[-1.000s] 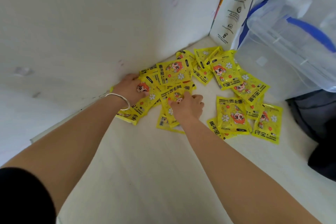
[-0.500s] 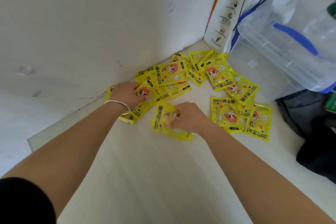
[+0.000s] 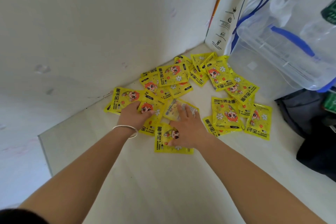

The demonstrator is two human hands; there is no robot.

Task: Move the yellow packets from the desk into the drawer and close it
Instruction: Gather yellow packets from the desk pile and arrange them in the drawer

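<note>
Right hand is laid flat, fingers straight and spread, gripping nothing. Left hand is likewise laid flat, apparently to rake the heap together. Yellow printed plastic hand-warmer packets are scattered on the white desk beside the white wall, their long axes pointing every way. The nearest packet, under the right palm, lies crosswise with its printed face up.

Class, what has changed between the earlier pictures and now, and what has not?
The right hand dragged yellow packets out of the pile toward the person and now lies flat on them. The left hand still rests on the pile; the packets on the right stayed put.
</note>
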